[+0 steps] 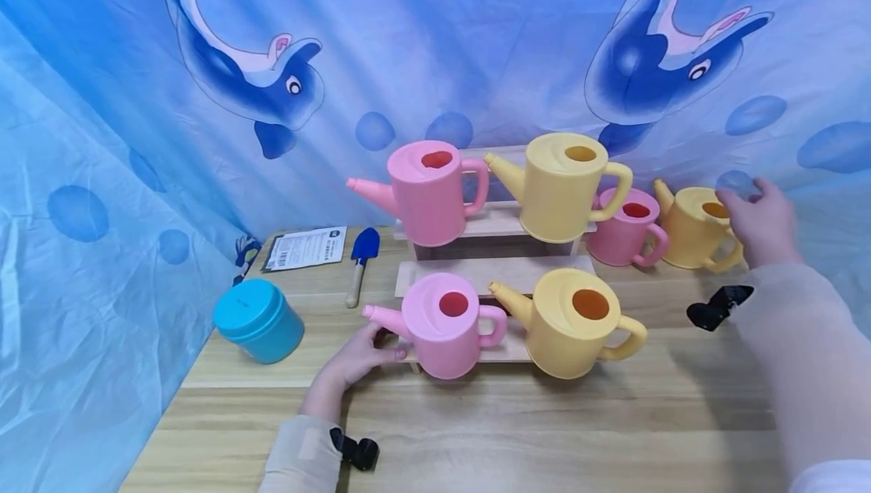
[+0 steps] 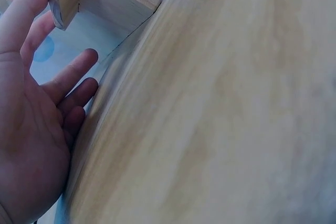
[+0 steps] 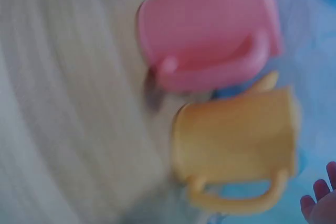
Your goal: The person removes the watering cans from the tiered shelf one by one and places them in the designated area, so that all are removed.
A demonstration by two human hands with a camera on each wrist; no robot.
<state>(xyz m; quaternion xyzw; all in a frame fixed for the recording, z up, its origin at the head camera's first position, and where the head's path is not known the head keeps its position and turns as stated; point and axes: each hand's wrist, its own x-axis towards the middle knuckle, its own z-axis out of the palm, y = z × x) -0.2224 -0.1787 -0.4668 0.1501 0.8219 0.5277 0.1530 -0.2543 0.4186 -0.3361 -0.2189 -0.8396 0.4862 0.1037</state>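
1. Four watering cans are already sitting upright on the tiered, pale wooden stand (image 1: 506,272), with spouts pointing left and handles pointing right.
2. On a higher board, a rounded pink plastic watering can (image 1: 430,209) is standing toward the left end and a pale-yellow plastic watering can (image 1: 558,202) toward the right end.
3. On the lowest board, a lilac-pink plastic watering can (image 1: 442,345) is standing toward the left end, and a warm-yellow plastic watering can (image 1: 565,338) is standing toward the right.
4. Two more cans are standing off the stand, past its right end near the back edge of the wood-grained table (image 1: 476,432): a deep-pink plastic watering can (image 1: 612,240) and, to its right, an orange-yellow plastic watering can (image 1: 687,236).
5. The arranging is therefore looking partly done, with four cans on the boards and two beside them.
6. The right hand (image 1: 769,221) is hovering beside the orange-yellow can, its fingers loosely bent and gripping nothing; the right wrist view is showing a gap between them.
7. The left hand (image 1: 357,357) is apparently holding the lowest board's left end between thumb and index finger, its other fingers hanging loose.
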